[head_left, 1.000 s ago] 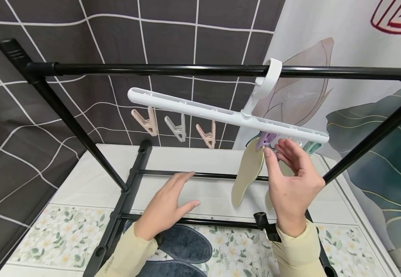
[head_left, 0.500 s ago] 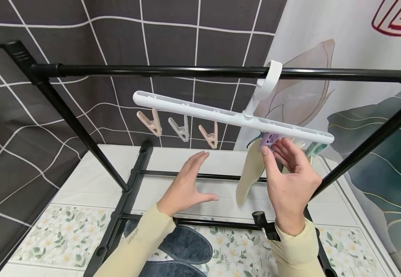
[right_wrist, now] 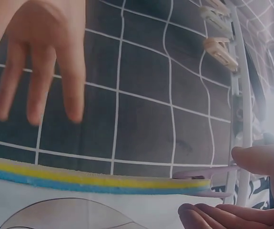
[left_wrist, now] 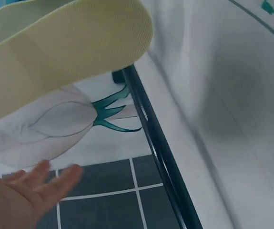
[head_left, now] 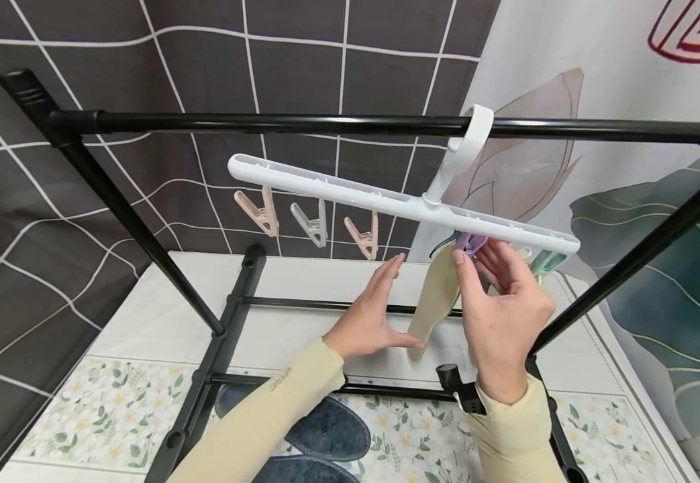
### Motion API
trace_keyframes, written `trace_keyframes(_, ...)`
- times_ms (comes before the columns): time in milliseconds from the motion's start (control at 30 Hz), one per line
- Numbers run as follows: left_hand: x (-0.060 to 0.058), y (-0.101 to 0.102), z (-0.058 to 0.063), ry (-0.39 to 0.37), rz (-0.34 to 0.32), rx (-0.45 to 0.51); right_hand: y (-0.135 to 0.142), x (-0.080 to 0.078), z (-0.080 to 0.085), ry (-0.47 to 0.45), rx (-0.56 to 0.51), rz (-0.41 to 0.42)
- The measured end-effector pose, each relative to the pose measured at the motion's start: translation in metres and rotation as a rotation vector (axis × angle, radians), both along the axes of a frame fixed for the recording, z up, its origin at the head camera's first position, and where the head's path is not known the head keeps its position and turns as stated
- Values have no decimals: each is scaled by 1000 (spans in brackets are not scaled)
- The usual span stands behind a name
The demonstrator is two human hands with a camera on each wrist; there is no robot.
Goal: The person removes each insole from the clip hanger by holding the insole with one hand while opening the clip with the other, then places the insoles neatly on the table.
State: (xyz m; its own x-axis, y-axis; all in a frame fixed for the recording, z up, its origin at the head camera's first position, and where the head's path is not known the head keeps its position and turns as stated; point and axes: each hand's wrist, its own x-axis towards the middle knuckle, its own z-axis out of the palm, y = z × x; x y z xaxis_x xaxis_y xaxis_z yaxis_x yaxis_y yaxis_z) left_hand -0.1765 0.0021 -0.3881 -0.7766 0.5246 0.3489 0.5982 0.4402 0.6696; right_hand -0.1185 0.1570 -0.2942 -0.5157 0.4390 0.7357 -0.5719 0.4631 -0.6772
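A pale yellow insole hangs from a purple clip under a white clip hanger. My right hand is around that clip, thumb on one side and fingers on the other. In the right wrist view a gap shows between thumb and fingertips, and the clip's handles are spread. My left hand has its fingers extended beside the insole; its thumb overlaps the lower edge, and contact cannot be told. Beyond the near insole, the left wrist view shows part of another insole. A green clip hangs farther right.
The hanger hooks over the top bar of a black rack. Two beige clips and a grey clip hang on its left side. Lower rack bars run below the hands. Dark slippers lie on a floral mat. Curtains surround the rack.
My left hand has moved right and slightly up, up to the hanging insole. My right hand has shifted slightly left and up around the purple clip. The hanger has swung slightly.
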Motion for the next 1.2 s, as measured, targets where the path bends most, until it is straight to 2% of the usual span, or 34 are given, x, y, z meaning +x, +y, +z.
trace_keyframes(133, -4, 10, 1, 41, -34, 3, -1, -3, -2, -9, 1, 12)
trace_keyframes(233, -6, 14, 0, 38, -50, 14, -1, -5, -4, -18, 16, 20)
trace_keyframes(367, -11, 18, -5, -10, -85, 49, -2, -7, -5, -39, 5, 28)
trace_keyframes(467, -14, 19, -9, -73, -121, 106, -2, -8, -5, -45, -5, 24)
trace_keyframes(667, -12, 23, -15, -132, -179, 205, -6, -10, -4, 21, -40, -10)
trace_keyframes(967, -10, 29, -19, -91, -170, 217, -21, -1, 13, 68, -46, -50)
trace_keyframes(1200, -9, 29, -16, -79, -155, 217, -19, -4, 10, 57, -60, -66)
